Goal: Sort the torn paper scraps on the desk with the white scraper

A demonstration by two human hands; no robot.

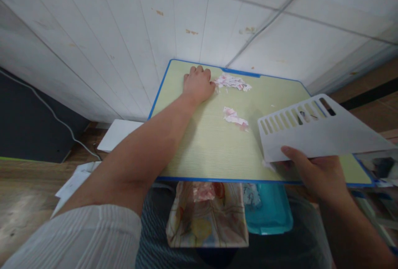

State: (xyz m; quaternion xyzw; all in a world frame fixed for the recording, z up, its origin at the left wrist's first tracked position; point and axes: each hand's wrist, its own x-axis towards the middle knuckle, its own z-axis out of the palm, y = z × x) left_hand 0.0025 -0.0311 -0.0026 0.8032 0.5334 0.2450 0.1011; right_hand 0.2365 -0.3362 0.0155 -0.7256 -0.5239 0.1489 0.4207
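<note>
My left hand (199, 83) rests on the yellow tabletop (199, 153) near its far edge, fingers curled down and tips hidden. Its thumb is beside a heap of torn white and pink paper scraps (232, 82). A smaller cluster of paper scraps (235, 118) lies nearer to me, mid-table. My right hand (314, 169) grips a thin white slotted panel (298, 138) by its near edge, thumb on top and fingers underneath. The panel is tilted above the table's right side, with a row of slots along its far edge. Under its near left corner a scrap of paper shows.
Below the table's front edge are an open patterned bag (208, 219) and a turquoise tray (270, 215). The table's blue rim (217, 179) faces me. A white panelled wall (186, 16) with a cable (267, 26) stands behind. Papers (74, 182) lie on the floor at left.
</note>
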